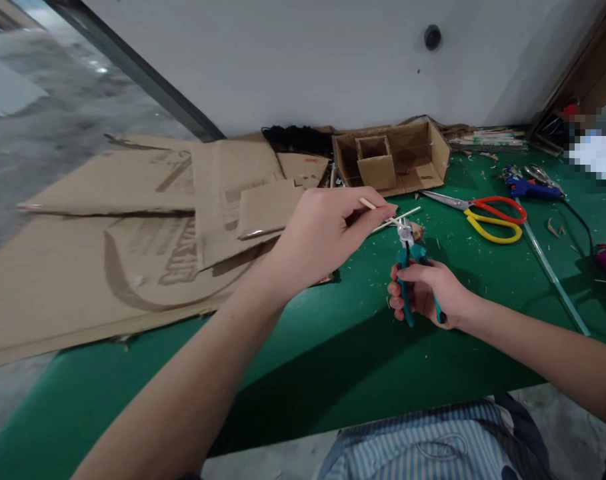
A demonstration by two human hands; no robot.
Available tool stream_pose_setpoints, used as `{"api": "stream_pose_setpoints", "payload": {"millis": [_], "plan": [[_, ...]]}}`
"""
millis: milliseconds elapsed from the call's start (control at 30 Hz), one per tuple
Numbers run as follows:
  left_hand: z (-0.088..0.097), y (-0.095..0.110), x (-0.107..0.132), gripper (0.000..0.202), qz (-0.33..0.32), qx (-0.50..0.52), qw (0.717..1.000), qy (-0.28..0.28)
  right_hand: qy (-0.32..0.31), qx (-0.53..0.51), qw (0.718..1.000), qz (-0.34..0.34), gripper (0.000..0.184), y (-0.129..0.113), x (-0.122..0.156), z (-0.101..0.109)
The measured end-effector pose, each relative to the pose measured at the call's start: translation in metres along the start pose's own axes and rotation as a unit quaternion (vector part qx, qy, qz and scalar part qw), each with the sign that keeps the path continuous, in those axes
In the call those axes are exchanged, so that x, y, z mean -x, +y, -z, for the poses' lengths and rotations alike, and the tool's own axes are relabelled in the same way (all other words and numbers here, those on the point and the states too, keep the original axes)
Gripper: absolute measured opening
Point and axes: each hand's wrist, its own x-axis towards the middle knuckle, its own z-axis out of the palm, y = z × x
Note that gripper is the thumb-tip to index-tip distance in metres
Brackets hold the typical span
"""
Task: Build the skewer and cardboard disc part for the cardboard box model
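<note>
while the left hand [327, 227] pinches a thin pale stick [367, 203], seemingly steadying it, the right hand [439, 283] clasps teal-handled metal pliers [405, 235] facing twelve o'clock.

- No word, brand or number can be read with certainty.
- Large cardboard sheet [57, 267], on the left of the table: dark block letters [179, 257], set at a slant and too blurred to spell out; fainter lines of print [145, 237] beside them, also unreadable, and a broad curved stripe [115, 267] printed near them.
- Upper cardboard piece [215, 233], lying across it: faded brown print [233, 207], partly covered, unreadable.
- White paper [597, 157], at the far right: pixelated, so any writing is hidden.
</note>
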Motion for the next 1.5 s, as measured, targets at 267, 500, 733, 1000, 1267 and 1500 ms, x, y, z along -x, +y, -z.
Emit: {"api": "stream_pose_setpoints", "payload": {"millis": [267,500,733,1000,1267,1500], "plan": [[-0.007,-0.004,-0.003,0.027,-0.035,0.019,0.998,0.042,0.043,-0.023,0.999,-0.005,0.034,-0.004,-0.001,-0.007],[-0.016,-0.01,-0.007,0.027,-0.023,0.042,0.999,0.024,0.05,-0.048,0.998,-0.005,0.026,-0.01,-0.004,-0.005],[-0.013,-0.029,-0.017,0.046,0.032,-0.004,0.999,0.042,0.063,-0.05,0.994,0.068,0.034,-0.019,-0.007,0.006],[-0.033,-0.06,-0.03,0.045,0.136,-0.098,0.981,-0.1,0.074,-0.011,0.988,0.138,0.038,-0.033,-0.011,0.021],[-0.043,-0.082,-0.033,0.035,0.168,-0.112,0.977,-0.071,-0.001,0.198,0.968,0.156,0.034,-0.019,-0.014,0.024],[-0.059,-0.069,-0.024,0.036,0.027,-0.104,0.99,-0.093,0.013,0.315,0.867,0.386,0.023,-0.04,0.001,0.027]]}}
